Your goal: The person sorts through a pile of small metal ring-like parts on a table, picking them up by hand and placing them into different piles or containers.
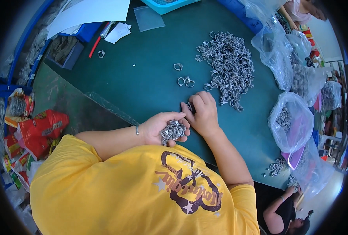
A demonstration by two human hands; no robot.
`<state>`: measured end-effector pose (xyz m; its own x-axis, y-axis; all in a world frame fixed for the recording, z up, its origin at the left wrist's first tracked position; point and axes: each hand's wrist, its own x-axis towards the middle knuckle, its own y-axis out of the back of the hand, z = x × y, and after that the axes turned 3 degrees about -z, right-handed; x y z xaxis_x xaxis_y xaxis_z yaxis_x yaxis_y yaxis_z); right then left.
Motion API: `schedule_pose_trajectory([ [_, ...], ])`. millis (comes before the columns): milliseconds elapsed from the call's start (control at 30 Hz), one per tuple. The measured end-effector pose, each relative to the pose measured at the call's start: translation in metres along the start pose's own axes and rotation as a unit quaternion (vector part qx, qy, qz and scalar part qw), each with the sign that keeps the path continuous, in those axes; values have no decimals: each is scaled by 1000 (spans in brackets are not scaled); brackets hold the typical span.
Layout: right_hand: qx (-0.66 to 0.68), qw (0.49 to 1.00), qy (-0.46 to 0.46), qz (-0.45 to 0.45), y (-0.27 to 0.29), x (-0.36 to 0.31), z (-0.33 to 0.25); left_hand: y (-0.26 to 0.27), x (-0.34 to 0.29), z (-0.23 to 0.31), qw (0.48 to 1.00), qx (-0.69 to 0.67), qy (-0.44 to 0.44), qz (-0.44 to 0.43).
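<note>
My left hand is cupped palm up close to my body, fingers curled around a handful of silver-coloured metal rings. Just beside it, my right hand rests at the table's near side, thumb and forefinger pinching a ring that is partly hidden by the fingers. A large heap of similar rings lies on the green table beyond my right hand. Between the heap and my hands are a pair of loose rings and a single ring.
White paper, a red pen and a grey bin occupy the far left. A blue tray sits at the back. Clear bags of rings and a purple scoop line the right edge; another person works there.
</note>
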<state>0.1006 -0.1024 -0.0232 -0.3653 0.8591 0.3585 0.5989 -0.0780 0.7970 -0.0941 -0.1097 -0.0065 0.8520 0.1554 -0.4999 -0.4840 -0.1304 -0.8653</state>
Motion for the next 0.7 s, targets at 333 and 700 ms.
schedule_pose_trajectory([
  [333,-15,998,-50,37,-17,29,0,1,-1,-2,1000,-5,-4,10],
  [700,-30,998,46,8,-17,46,4,5,-2,0,999,-8,5,-46],
])
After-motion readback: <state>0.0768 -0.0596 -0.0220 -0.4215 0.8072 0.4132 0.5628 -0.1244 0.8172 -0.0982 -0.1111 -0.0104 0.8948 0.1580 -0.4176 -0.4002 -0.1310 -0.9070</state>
